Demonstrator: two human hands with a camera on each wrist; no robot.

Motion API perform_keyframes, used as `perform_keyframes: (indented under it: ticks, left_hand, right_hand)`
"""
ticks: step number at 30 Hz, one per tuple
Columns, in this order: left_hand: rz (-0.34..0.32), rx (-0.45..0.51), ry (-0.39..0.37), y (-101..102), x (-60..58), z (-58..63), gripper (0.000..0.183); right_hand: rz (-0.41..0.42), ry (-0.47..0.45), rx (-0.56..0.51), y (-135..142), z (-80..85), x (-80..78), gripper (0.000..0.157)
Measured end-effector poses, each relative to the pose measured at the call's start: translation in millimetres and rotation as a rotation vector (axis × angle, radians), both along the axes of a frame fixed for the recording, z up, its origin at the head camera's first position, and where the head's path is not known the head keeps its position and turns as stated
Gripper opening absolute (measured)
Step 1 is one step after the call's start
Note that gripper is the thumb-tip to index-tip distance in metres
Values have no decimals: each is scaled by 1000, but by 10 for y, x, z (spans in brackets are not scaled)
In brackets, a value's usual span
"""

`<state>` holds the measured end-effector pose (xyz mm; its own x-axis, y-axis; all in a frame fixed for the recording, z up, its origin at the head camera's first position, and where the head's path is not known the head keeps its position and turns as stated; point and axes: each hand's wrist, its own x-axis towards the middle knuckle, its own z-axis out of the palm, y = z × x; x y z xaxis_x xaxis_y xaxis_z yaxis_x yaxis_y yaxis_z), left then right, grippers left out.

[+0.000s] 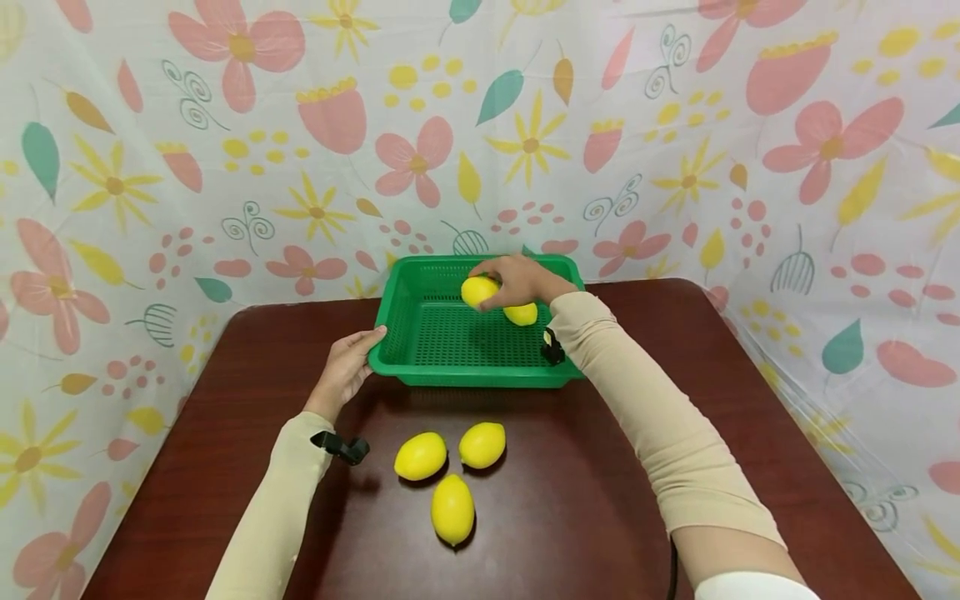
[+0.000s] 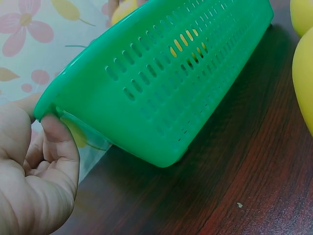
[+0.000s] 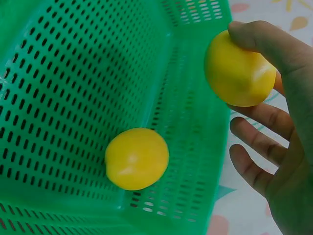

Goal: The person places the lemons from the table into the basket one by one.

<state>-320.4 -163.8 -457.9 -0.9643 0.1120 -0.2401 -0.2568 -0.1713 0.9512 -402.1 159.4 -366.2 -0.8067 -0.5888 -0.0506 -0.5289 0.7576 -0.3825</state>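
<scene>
A green plastic basket (image 1: 480, 377) with slotted walls stands at the back of the table. At its front left corner my left hand (image 1: 349, 364) pinches the rim, thumb on top and fingers curled beneath, as the left wrist view shows of the basket (image 2: 146, 98). Over the basket, my right hand (image 1: 517, 281) holds a lemon (image 1: 480, 292) between thumb and fingers; in the right wrist view this lemon (image 3: 239, 71) is above the far wall. Another lemon (image 3: 137, 159) lies on the basket floor, below the right hand.
Three lemons lie on the table in front of the basket: one at left (image 1: 421, 457), one at right (image 1: 483, 445) and one nearer (image 1: 452, 510). Behind the dark wooden table (image 1: 585, 492) hangs a flowered sheet (image 1: 420, 100).
</scene>
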Motion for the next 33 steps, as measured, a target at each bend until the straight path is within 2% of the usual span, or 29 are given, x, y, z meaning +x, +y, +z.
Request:
perform_keyframes:
  ticks: [7, 12, 18, 27, 33]
  left_hand:
    - [-5, -11, 10, -12, 8, -10, 56]
    - [-7, -12, 16, 2, 15, -34, 61]
    - [-15, -17, 8, 9, 12, -71, 62]
    - [-22, -16, 7, -28, -6, -39, 59]
    - [-35, -24, 7, -22, 16, 65, 52]
  right_hand:
    - [-64, -44, 119, -5, -219, -101, 68]
    - [-107, -77, 129, -15, -350, -166, 65]
    - [-122, -128, 143, -54, -512, -194, 66]
    - [-120, -120, 167, -142, -565, -236, 67]
    - [-106, -118, 185, -157, -606, -269, 67]
